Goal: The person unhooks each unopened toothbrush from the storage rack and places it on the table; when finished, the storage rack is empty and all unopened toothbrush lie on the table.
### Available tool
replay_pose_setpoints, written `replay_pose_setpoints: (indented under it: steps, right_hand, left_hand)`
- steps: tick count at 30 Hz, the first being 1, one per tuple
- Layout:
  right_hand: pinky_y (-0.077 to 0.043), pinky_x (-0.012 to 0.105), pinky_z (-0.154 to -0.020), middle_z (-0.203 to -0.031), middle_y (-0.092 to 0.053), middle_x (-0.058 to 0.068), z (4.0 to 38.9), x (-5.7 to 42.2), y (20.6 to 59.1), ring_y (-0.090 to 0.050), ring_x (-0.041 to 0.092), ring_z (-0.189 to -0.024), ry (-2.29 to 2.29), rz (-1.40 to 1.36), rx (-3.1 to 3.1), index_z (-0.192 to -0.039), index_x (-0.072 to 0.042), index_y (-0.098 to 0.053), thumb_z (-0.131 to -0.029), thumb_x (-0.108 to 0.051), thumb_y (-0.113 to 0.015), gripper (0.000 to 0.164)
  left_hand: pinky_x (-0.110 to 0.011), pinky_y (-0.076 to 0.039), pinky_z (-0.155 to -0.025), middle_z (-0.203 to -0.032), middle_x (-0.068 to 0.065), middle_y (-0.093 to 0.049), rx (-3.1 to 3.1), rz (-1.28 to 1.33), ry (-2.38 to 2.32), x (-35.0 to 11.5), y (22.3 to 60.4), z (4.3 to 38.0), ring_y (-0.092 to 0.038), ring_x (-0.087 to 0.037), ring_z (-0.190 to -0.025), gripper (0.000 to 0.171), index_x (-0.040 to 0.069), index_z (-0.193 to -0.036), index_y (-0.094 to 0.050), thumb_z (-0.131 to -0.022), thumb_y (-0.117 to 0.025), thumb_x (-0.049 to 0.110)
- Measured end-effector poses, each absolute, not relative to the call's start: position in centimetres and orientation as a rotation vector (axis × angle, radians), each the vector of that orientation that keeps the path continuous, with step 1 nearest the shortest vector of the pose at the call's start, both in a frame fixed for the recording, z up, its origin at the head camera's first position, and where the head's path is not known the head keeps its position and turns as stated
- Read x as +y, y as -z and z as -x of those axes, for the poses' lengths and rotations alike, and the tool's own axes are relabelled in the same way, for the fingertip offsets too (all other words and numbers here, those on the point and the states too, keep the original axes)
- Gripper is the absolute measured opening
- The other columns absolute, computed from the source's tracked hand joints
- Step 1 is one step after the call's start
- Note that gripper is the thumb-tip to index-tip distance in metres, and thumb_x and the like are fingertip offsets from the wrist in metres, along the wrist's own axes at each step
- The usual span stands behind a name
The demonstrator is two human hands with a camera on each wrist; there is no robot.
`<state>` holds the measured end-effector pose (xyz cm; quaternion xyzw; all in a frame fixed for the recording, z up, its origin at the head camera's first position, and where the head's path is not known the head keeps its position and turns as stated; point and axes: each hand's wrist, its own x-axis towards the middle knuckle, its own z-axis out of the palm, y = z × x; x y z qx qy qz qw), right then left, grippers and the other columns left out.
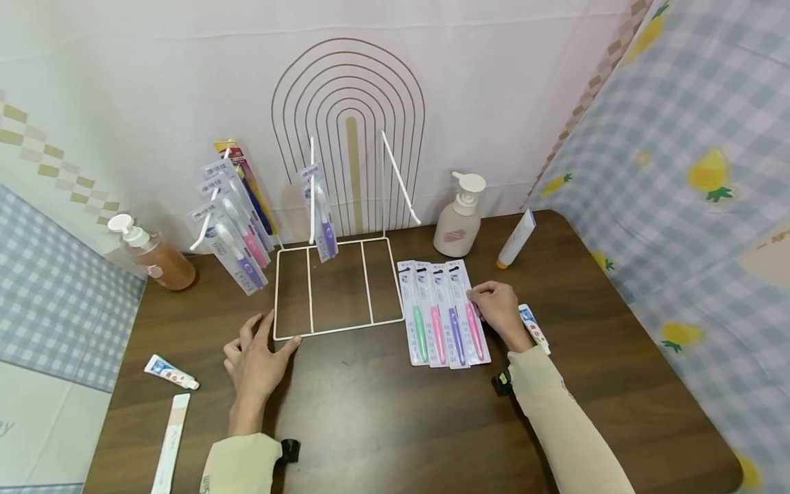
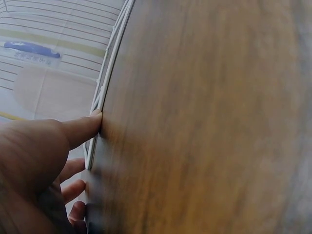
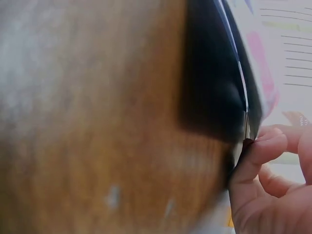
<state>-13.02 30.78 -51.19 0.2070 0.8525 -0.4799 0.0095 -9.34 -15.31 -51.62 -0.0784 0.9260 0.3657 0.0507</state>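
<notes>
A white wire display rack with upright hooks stands on the table. My left hand is at its front left corner, the thumb on the front wire and the index finger by the left side. In the left wrist view, the thumb touches the rack's wire. Right of the rack, several packaged toothbrushes lie side by side, green, pink and purple. My right hand pinches the edge of the rightmost packaged toothbrush, a pink one, between thumb and index finger.
Packaged toothbrushes hang on the left hook, another on the middle hook. Pump bottles stand left and right. Toothpaste tubes, a white tube and a long narrow packet are also around.
</notes>
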Motion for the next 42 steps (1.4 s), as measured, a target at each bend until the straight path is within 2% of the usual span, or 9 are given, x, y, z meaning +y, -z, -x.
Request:
replay_pose_setpoints:
  steps: [8,15,21,28,35,39,42]
  right_hand:
    - [-0.053,0.03,-0.053,-0.073,-0.075,-0.002,14.0,32.3,53.5,-0.065,0.012,-0.059,1.496,-0.634,2.649,-0.107,-0.002,-0.083,-0.103,-0.029,-0.078,0.028]
    - [-0.055,0.025,-0.059,-0.073,-0.074,-0.002,13.0,30.7,51.3,-0.064,0.008,-0.062,1.442,-0.674,2.704,-0.109,0.003,-0.083,-0.104,-0.023,-0.075,0.028]
    - [-0.054,0.02,-0.056,-0.071,-0.073,-0.005,12.5,29.9,50.6,-0.063,0.003,-0.059,1.431,-0.72,2.707,-0.112,0.005,-0.082,-0.105,-0.018,-0.074,0.025]
    - [-0.053,0.02,-0.054,-0.071,-0.073,-0.003,12.5,29.7,50.5,-0.062,0.004,-0.057,1.446,-0.703,2.701,-0.111,0.006,-0.081,-0.106,-0.015,-0.073,0.023]
    - [-0.054,0.02,-0.056,-0.073,-0.074,-0.003,12.6,29.6,50.5,-0.063,0.003,-0.059,1.411,-0.71,2.709,-0.111,0.005,-0.082,-0.106,-0.017,-0.073,0.024]
    - [-0.054,0.021,-0.057,-0.078,-0.076,0.001,12.8,29.4,50.3,-0.064,0.005,-0.06,1.393,-0.751,2.726,-0.113,0.004,-0.082,-0.107,-0.02,-0.071,0.027]
    - [-0.055,0.027,-0.063,-0.087,-0.081,0.01,13.1,29.1,49.8,-0.071,0.014,-0.068,1.361,-0.794,2.79,-0.114,0.002,-0.083,-0.108,-0.022,-0.07,0.028]
  left_hand:
    - [-0.077,-0.016,-0.121,-0.189,-0.021,-0.02,2.791,0.246,-1.09,-15.4,51.4,9.3,-0.021,-0.059,-0.148,0.085,0.016,-0.181,-0.034,-0.111,-0.074,0.042]
    - [-0.077,-0.018,-0.119,-0.187,-0.022,-0.024,2.812,0.244,-1.118,-15.5,51.8,9.4,-0.023,-0.059,-0.146,0.085,0.015,-0.179,-0.038,-0.108,-0.077,0.039]
    - [-0.076,-0.02,-0.115,-0.185,-0.022,-0.029,2.843,0.228,-1.133,-15.5,52.1,9.4,-0.025,-0.058,-0.143,0.085,0.015,-0.178,-0.041,-0.106,-0.078,0.041]
    - [-0.076,-0.018,-0.119,-0.188,-0.021,-0.023,2.805,0.243,-1.106,-15.5,51.7,9.4,-0.023,-0.059,-0.147,0.085,0.015,-0.18,-0.037,-0.109,-0.075,0.042]
    - [-0.076,-0.019,-0.115,-0.184,-0.023,-0.029,2.854,0.231,-1.141,-15.7,52.1,9.4,-0.026,-0.059,-0.143,0.085,0.014,-0.178,-0.041,-0.107,-0.077,0.042]
    - [-0.076,-0.02,-0.115,-0.184,-0.023,-0.029,2.849,0.231,-1.145,-15.7,52.0,9.3,-0.026,-0.059,-0.143,0.084,0.014,-0.177,-0.042,-0.106,-0.078,0.042]
    - [-0.076,-0.02,-0.116,-0.185,-0.021,-0.028,2.832,0.238,-1.142,-15.6,51.8,9.3,-0.025,-0.059,-0.145,0.084,0.014,-0.177,-0.042,-0.107,-0.077,0.042]
